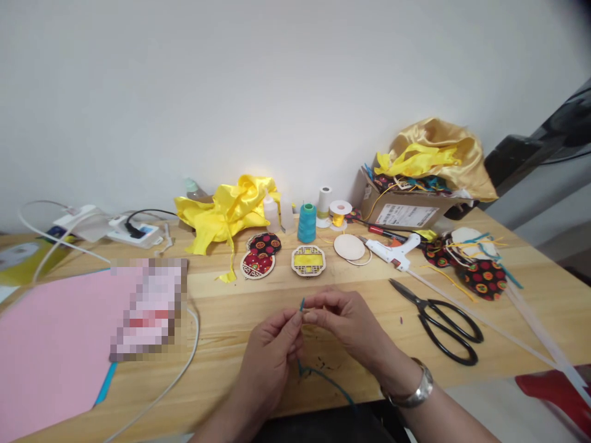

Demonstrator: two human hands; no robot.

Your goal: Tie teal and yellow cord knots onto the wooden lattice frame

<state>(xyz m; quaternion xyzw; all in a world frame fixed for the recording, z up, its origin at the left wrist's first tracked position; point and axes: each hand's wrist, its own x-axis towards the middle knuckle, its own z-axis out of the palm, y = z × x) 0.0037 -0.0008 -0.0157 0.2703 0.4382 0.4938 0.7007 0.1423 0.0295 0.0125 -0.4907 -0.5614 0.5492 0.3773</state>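
Observation:
Near the front edge of the table, my left hand is closed in a pinch on a teal cord. One short end pokes up between the fingertips, and the longer tail hangs below and trails right toward my lap. My right hand, with a silver bangle on its wrist, meets the left at the fingertips and pinches the cord there too. The exact spot between the fingers is hidden. Beyond the hands lies a wooden fretwork piece with yellow cloth behind it, and a teal thread spool stands behind that.
Black-handled scissors and a white glue gun lie on the right. Left of centre are a gourd-shaped patterned piece and crumpled yellow satin. A cardboard box holds fabric scraps. Pink sheets cover the left side.

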